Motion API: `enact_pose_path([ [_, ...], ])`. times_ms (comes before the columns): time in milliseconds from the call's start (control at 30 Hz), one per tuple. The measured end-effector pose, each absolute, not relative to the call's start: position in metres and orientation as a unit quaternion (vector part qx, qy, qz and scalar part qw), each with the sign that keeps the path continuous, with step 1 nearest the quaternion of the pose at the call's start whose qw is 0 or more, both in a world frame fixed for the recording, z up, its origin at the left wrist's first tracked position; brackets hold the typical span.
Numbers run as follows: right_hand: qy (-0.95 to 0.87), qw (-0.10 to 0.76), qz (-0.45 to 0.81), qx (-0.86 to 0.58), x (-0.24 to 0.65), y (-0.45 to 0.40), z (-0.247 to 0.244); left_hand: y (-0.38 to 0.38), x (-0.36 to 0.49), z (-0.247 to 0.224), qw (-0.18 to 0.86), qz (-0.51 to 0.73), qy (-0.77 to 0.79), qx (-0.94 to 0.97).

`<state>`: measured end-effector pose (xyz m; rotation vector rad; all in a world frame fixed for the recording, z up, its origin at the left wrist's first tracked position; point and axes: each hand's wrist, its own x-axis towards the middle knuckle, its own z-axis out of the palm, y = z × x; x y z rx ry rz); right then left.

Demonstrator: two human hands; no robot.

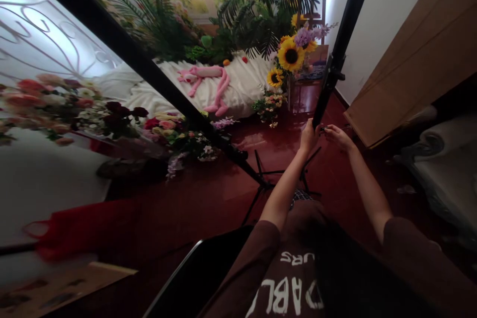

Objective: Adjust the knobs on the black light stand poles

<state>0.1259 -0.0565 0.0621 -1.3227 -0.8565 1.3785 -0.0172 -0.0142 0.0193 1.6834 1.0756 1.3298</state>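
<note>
Left hand (307, 137) closed round the lower part of a black pole (343, 35), which slants up in front of the person. Right hand (338, 136) just beside it, fingers part-curled, tips at a small dark piece by the pole; can't tell from here if it's pinched. Second black pole (149, 72) stands to the left, apart from both hands. Beyond: pink plush toy (210, 72) lying on white cloth (246, 87), sunflowers (290, 55) to its right.
</note>
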Motion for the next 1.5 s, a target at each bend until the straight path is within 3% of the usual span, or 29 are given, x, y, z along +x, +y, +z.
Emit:
enact_pose_path([
  [233,-0.511,0.469,0.512,-0.507,0.141,-0.039,0.078,-0.013,-0.018,0.016,0.348,0.502,0.423,0.670],
  [467,-0.571,0.535,0.330,-0.528,0.139,-0.041,0.074,-0.015,-0.018,0.016,0.334,0.500,0.429,0.674],
  [700,-0.641,0.618,0.196,-0.411,0.094,-0.052,0.161,-0.015,-0.018,0.016,0.345,0.500,0.424,0.671],
  [867,-0.715,0.574,0.079,-0.391,0.068,-0.022,0.202,-0.016,-0.019,0.017,0.342,0.498,0.422,0.676],
  [1100,-0.701,0.568,0.104,-0.418,0.081,0.026,0.175,-0.015,-0.020,0.015,0.368,0.497,0.422,0.663],
  [1333,-0.726,0.548,0.066,-0.411,0.072,-0.004,0.131,-0.014,-0.021,0.015,0.373,0.495,0.405,0.672],
  [1500,-0.699,0.523,0.079,-0.482,0.061,-0.020,0.086,-0.009,-0.020,0.009,0.379,0.500,0.402,0.666],
])
